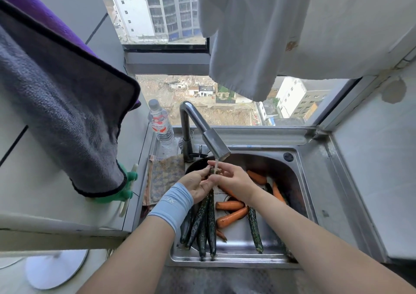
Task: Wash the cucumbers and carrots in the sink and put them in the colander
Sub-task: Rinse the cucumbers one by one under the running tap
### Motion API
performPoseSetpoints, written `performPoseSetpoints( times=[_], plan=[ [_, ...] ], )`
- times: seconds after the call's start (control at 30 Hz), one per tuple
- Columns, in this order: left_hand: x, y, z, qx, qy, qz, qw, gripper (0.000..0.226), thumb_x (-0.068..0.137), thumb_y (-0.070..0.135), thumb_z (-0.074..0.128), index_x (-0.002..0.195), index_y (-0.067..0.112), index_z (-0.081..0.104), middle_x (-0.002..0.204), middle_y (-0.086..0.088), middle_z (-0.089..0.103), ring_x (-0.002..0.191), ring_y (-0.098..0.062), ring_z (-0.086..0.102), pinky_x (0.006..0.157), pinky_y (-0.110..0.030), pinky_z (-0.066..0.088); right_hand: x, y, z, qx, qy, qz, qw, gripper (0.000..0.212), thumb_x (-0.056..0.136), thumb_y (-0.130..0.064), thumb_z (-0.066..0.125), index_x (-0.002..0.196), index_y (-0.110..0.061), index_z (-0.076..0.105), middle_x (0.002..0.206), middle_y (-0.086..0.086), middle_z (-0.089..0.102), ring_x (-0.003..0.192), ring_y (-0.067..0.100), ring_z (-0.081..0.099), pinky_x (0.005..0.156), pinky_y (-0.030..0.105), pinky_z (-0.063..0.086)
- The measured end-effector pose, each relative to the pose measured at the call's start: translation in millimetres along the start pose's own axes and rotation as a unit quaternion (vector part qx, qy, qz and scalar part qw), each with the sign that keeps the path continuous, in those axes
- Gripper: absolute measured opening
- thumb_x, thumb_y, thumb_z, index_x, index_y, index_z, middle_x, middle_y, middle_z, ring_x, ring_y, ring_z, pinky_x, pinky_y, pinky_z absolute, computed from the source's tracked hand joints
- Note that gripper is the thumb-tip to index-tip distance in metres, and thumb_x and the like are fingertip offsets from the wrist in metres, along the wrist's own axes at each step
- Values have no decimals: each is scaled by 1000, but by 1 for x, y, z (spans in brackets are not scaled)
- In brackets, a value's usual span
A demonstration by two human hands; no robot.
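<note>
Water runs from the steel faucet onto the top end of a long dark green cucumber that stands tilted in the steel sink. My left hand grips the cucumber near its top, and my right hand pinches and rubs its tip under the stream. Several more cucumbers and several orange carrots lie in the sink basin. A dark round rim behind my left hand may be the colander; I cannot tell.
A plastic water bottle stands at the sink's back left corner, with a checked cloth on the left ledge. A grey towel hangs at left over a green glove. White cloth hangs overhead before the window.
</note>
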State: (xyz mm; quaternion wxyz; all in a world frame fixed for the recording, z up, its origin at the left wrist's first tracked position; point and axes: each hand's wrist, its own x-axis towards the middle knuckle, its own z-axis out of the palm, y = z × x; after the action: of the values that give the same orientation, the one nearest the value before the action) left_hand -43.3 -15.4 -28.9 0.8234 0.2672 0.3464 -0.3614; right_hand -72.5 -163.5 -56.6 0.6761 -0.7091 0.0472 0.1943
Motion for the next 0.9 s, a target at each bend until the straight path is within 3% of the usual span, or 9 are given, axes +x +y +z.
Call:
performPoseSetpoints(
  times=[0.07,0.2,0.37,0.47,0.6,0.67,0.73,0.8,0.9],
  plan=[
    [-3,3,2,18,2,5,1000,30,103,11,42,91,-9,60,73,-25,68,59,-31,70,57,-30,58,-3,1,2,-70,52,-72,994,44,83,-22,80,126,-22,68,112,-8,72,102,9,70,89,25,55],
    [-8,5,0,-20,-5,3,1000,30,104,10,40,93,-12,58,75,-28,67,56,-33,69,50,-28,58,-4,-4,12,-65,141,-142,978,30,74,-14,87,102,-22,80,106,-7,71,99,12,69,89,25,55],
    [-18,6,-4,-51,-21,-12,998,29,103,9,41,98,-16,56,79,-29,66,60,-36,70,57,-35,59,-9,-19,17,-49,122,-142,981,12,83,-11,79,93,-18,81,91,-7,78,94,7,72,85,22,55],
    [-22,5,-2,-34,-23,-15,999,33,104,8,38,94,-14,60,77,-27,68,78,-35,67,60,-36,58,-10,-24,18,-85,128,-147,977,8,87,-13,75,87,-17,82,85,-7,78,88,10,73,83,26,57],
    [-21,0,-6,-34,-10,-37,999,27,103,9,41,110,-12,57,108,-23,63,115,-29,58,63,-45,58,-8,-21,18,-84,171,-107,976,17,90,-16,71,76,-17,81,73,-5,76,76,8,70,75,29,55],
    [-20,-4,-10,-35,-9,-43,998,29,103,9,41,115,-14,54,114,-26,60,126,-29,53,74,-45,56,-9,-20,16,-99,186,-82,974,22,92,-18,68,74,-14,79,73,-4,75,75,9,71,74,29,56],
    [-21,-7,-12,-28,-12,-41,999,30,103,9,40,110,-18,52,108,-32,58,112,-34,62,78,-43,56,-10,-20,13,-116,184,-48,975,24,95,-20,64,77,-11,78,74,-1,75,71,11,72,72,31,58],
    [-21,-7,-14,-17,-13,-34,999,31,104,8,39,106,-20,50,103,-34,58,79,-40,71,67,-42,58,-11,-22,11,-131,179,-9,975,26,99,-22,59,83,-9,76,76,0,75,67,12,72,70,34,59],
    [-24,-6,-16,-4,5,-20,1000,27,103,8,42,104,-18,49,95,-34,59,61,-39,70,58,-40,59,-13,-22,1,-310,213,28,926,22,89,-42,67,79,-25,78,78,-10,74,78,11,69,77,34,55]
  ],
)
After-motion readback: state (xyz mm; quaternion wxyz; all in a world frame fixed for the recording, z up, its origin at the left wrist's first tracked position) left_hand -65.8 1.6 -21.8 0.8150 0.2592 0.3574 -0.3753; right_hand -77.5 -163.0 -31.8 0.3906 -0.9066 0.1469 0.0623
